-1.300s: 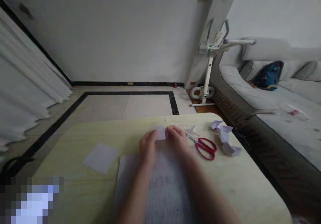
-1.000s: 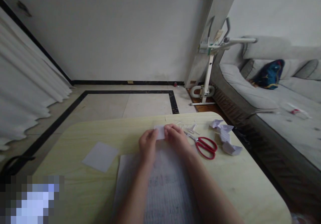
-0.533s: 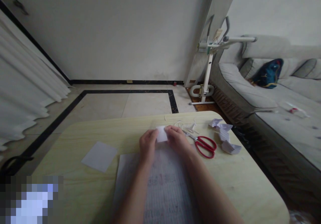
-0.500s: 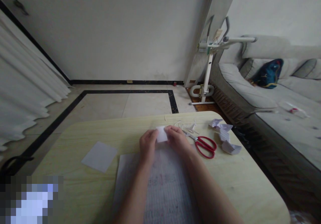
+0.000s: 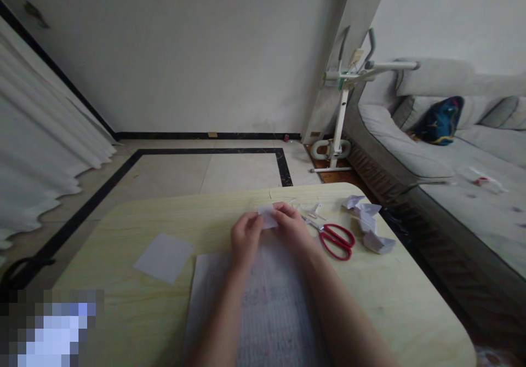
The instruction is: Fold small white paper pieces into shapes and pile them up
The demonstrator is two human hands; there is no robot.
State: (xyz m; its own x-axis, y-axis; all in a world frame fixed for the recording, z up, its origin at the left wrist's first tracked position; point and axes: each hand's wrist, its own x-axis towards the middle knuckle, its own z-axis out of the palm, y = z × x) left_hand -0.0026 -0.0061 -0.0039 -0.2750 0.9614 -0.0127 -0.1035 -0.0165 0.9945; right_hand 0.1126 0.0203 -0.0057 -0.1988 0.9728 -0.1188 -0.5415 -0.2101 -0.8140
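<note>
A small white piece of paper [image 5: 268, 219] is pinched between my two hands above the far part of the table. My left hand [image 5: 245, 238] grips its left edge with the fingers closed. On the right edge, my right hand [image 5: 291, 227] is closed in the same way. Beneath my forearms lies a large sheet with lines and writing [image 5: 275, 307]. Red-handled scissors [image 5: 337, 241] rest just right of my right hand. Thin white paper scraps [image 5: 315, 210] lie by the scissors' tips. The undersides of my fingers are hidden.
A square of white paper [image 5: 164, 257] lies on the left of the wooden table [image 5: 411, 307]. Several folded paper pieces [image 5: 369, 225] sit near its right edge. Beyond stand a white exercise machine [image 5: 340, 120] and a grey sofa [image 5: 472, 186].
Both hands keep hold of the small paper and shift it slightly to the right. Its tilt changes a little. The scissors and other papers stay where they are.
</note>
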